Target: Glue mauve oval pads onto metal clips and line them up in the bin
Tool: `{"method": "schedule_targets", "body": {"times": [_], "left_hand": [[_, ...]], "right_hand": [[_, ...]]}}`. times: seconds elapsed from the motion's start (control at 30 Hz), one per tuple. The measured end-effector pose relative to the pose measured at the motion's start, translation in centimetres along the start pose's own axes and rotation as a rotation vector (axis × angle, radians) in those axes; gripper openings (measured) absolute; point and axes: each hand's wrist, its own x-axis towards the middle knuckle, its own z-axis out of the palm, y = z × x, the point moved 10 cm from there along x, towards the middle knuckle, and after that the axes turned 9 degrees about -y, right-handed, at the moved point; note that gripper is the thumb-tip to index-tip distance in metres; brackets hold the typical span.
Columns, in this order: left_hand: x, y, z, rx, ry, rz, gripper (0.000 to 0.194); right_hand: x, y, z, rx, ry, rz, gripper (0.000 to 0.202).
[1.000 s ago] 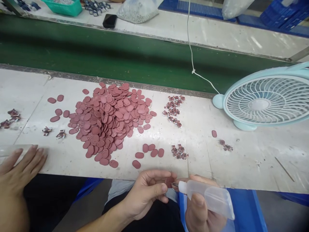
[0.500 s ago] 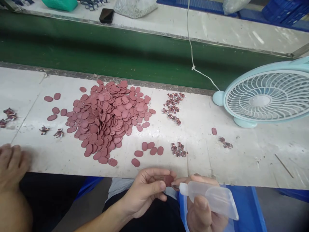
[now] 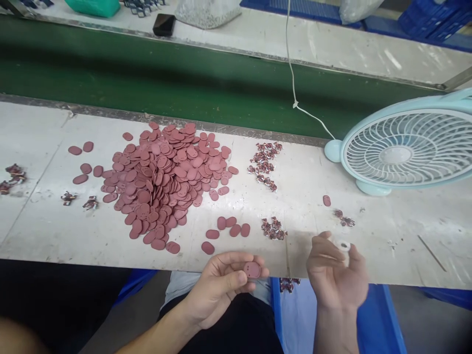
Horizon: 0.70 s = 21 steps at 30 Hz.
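Observation:
Between the thumb and fingers of my left hand (image 3: 224, 287) is a reddish oval disc (image 3: 252, 269) with small holes, just past the table's front edge. My right hand (image 3: 337, 270) is raised over the front edge, its fingers round the bottle; only the bottle's white tip (image 3: 343, 246) shows, the rest being hidden. A big heap of the same oval discs (image 3: 162, 182) lies on the white table (image 3: 302, 206). A few loose discs (image 3: 234, 229) are nearer my left hand, beside a small cluster of shiny brown-red pieces (image 3: 273, 228).
A light blue fan (image 3: 396, 155) stands at the right, its white cord (image 3: 294, 83) running upward. More small pieces (image 3: 264, 164) lie behind the near cluster. A blue bin (image 3: 383, 314) is below the front edge. One thin stick (image 3: 431, 253) lies at right.
My right hand has moved right and up, away from the disc, and turned the bottle so that its tip shows. The other person's hand at the left has left the table.

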Motion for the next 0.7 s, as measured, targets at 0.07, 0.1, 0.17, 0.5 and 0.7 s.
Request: {"method": "schedule_targets", "body": {"times": [0.07, 0.1, 0.17, 0.5, 0.7], "left_hand": [[0.0, 0.1, -0.2, 0.013, 0.006, -0.002, 0.022], [0.0, 0.1, -0.4, 0.017, 0.017, -0.002, 0.023], [-0.1, 0.3, -1.1, 0.026, 0.054, 0.001, 0.023], [-0.7, 1.4, -2.5, 0.079, 0.146, 0.01, 0.023], [-0.9, 1.5, -2.5, 0.102, 0.178, -0.006, 0.024]], "right_hand": [[1.9, -2.1, -0.6, 0.233, -0.075, 0.085, 0.038], [2.4, -3.0, -0.9, 0.267, -0.098, 0.094, 0.037], [2.6, -3.7, -1.0, 0.266, -0.133, 0.083, 0.042], [-0.4, 3.2, 2.8, -2.196, 0.144, -0.099, 0.026], [0.8, 3.0, 3.2, -2.548, 0.195, -0.043, 0.026]]}}
